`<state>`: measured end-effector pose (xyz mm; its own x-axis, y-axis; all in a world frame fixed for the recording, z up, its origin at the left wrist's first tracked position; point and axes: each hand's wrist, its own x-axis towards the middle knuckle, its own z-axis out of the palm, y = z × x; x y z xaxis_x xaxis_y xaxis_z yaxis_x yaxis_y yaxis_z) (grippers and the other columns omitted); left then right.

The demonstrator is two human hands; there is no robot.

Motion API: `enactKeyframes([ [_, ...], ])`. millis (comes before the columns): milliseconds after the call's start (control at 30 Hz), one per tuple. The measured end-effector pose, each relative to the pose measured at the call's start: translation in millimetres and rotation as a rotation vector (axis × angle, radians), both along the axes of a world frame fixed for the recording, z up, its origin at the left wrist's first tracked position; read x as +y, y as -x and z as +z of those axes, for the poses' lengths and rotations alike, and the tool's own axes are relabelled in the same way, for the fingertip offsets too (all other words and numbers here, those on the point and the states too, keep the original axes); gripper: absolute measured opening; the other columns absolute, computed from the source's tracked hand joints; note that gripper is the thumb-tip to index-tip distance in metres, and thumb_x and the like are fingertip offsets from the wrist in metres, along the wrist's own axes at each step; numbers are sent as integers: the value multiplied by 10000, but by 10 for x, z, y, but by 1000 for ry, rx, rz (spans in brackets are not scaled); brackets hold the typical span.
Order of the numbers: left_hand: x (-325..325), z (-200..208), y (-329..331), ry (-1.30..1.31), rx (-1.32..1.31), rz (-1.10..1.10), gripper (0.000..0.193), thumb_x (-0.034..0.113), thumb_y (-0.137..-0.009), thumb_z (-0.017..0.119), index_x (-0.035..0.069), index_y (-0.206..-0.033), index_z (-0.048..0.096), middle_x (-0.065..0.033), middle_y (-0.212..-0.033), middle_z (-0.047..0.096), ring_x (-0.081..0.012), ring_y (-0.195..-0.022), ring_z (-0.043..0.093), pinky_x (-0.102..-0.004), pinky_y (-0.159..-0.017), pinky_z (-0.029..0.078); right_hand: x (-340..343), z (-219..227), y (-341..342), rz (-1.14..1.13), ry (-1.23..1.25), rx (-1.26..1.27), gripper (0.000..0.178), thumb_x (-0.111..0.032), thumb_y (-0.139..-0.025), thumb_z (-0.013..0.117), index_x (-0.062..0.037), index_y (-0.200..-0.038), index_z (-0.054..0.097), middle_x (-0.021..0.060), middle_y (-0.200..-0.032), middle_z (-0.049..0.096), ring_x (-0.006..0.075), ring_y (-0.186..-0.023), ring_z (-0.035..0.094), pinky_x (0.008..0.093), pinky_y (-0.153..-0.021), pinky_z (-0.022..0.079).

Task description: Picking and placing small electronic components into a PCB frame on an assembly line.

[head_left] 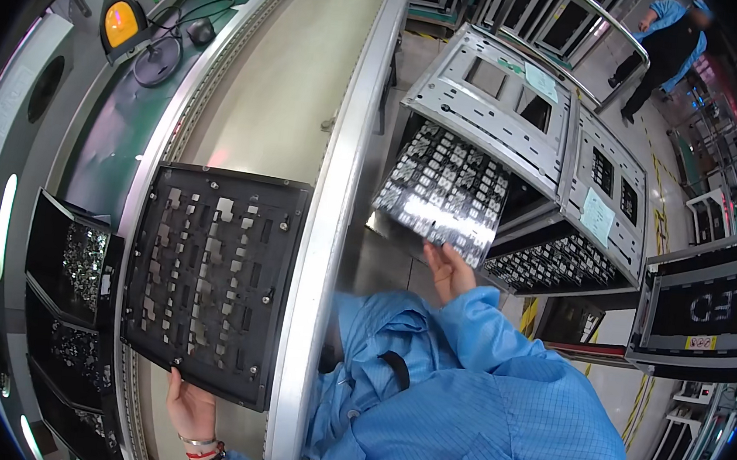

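My left hand (192, 407) grips the near edge of a black fixture plate (217, 274), with some fingers out of sight beneath it. This flat plate has rows of cut-outs and small metal studs, and it lies on the conveyor (273, 73). Out to the right, my right hand (451, 272) pinches the near edge of a shiny panel (443, 184) patterned with rows of small rectangles. The panel sticks out, tilted, from the open side of a grey metal rack (504, 88); its far end is partly hidden by the rack.
A second rack (609, 185) holding similar panels adjoins the first. Black bins (72, 261) with small shiny pieces stand left of the conveyor, below an orange lamp (123, 25). A metal rail (338, 227) edges the conveyor. Another person (665, 50) is far right.
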<state>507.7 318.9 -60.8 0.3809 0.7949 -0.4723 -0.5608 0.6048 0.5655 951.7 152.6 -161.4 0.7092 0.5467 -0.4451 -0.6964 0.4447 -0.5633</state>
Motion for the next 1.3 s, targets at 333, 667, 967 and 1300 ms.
enactKeyframes([
  [333, 38, -9, 62, -37, -21, -59, 354, 239, -979, 456, 57, -1282, 493, -115, -1359, 490, -266, -1258, 448, -440, -1078, 315, -525, 652, 912, 156, 115, 116, 354, -41, -907, 529, 32, -1249, 474, 178, -1208, 573, 303, -1125, 565, 329, -926, 512],
  [667, 68, -28, 104, -44, -17, -50, 350, 235, -961, 483, 82, -1276, 486, -96, -1300, 528, -246, -1217, 471, -434, -1048, 344, -660, 972, 684, 282, -41, -345, 400, -39, -871, 568, -4, -1261, 485, 156, -1197, 590, 310, -1073, 591, 423, -884, 508],
  [967, -37, -41, 81, 62, 44, 114, 264, 240, -931, 519, 94, -1143, 579, -80, -1139, 631, -236, -1069, 580, -392, -945, 439, 567, 1589, 329, 488, -48, -407, 381, -47, -863, 558, 33, -1231, 499, 175, -1141, 623, 338, -1023, 628, 357, -796, 555],
  [1300, -340, 209, 198, -93, 266, 98, 596, 115, -896, 473, 43, -1444, 250, -91, -1185, 563, -228, -990, 587, -345, -834, 474, 2423, 1896, 527, 831, -80, -351, 234, -74, -890, 560, -21, -1117, 572, 117, -1118, 643, 312, -1093, 603, 252, -719, 494],
])
